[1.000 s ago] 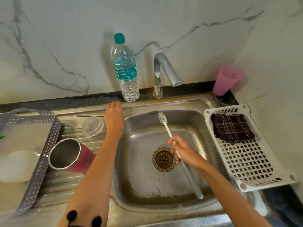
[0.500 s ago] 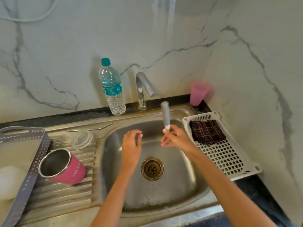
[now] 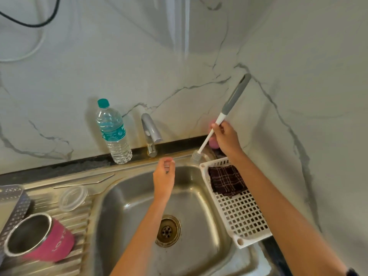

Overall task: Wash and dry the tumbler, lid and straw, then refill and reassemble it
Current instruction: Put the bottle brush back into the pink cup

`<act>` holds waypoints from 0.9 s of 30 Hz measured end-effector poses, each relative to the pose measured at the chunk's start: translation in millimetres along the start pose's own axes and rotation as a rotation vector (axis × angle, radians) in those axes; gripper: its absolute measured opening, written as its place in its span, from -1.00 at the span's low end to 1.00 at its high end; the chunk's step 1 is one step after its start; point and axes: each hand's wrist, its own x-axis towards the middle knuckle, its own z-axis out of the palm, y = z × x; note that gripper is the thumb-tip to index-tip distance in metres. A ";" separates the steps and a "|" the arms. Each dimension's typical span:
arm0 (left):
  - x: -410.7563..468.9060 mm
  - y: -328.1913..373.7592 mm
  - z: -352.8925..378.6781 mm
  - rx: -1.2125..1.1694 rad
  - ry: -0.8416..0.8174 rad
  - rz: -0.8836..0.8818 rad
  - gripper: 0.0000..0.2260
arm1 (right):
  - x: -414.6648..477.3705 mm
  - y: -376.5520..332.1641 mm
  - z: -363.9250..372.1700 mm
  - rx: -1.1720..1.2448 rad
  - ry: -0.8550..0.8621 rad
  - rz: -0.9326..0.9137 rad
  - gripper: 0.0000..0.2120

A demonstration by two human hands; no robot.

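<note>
Progress: early stage; nothing appears refilled or reassembled. Left of the sink (image 3: pixel 127 212) lie the tumbler (image 3: pixel 53 250) (open, on its side), the lid (image 3: pixel 72 198) and the straw (image 3: pixel 85 182), all separate. Versus the earlier frame, the right hand (image 3: pixel 228 139), fingers pinching the brush (image 3: pixel 235 96) shaft, is no longer above the sink but at its rear right corner; the left hand (image 3: pixel 164 178), fingers loosely curled and empty, is over its rear rim.

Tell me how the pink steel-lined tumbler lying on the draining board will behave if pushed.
The pink steel-lined tumbler lies on its side, so its round body would probably roll, though the ribbed draining board may check it. Its metal wall looks rigid, unlikely to dent.
</note>
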 end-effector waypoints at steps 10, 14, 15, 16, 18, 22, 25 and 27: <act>49.0 28.7 50.4 -0.116 -0.035 -0.006 -0.92 | 99.9 -27.6 -43.6 -0.090 0.204 -0.254 -0.81; 54.8 24.6 56.1 -0.093 -0.053 -0.035 -0.89 | 127.9 -19.1 -44.4 -0.221 0.207 -0.284 -0.77; 54.9 21.6 56.2 -0.092 -0.060 -0.043 -0.88 | 133.3 -14.3 -41.4 -0.261 0.189 -0.271 -0.77; 54.3 19.0 55.9 -0.090 -0.066 -0.050 -0.88 | 138.0 -8.2 -37.6 -0.296 0.166 -0.252 -0.77; 52.5 13.5 53.5 -0.076 -0.071 -0.072 -0.86 | 145.4 4.4 -29.8 -0.344 0.119 -0.210 -0.78; 49.4 1.7 43.5 -0.045 -0.062 -0.117 -0.87 | 153.2 20.7 -15.2 -0.393 0.051 -0.146 -0.75; 48.8 -6.4 35.1 -0.060 -0.041 -0.132 -0.88 | 157.7 30.2 -8.4 -0.427 0.047 -0.095 -0.70; 47.3 -8.7 30.8 -0.051 -0.038 -0.127 -0.90 | 160.5 36.6 -5.9 -0.445 0.048 -0.062 -0.69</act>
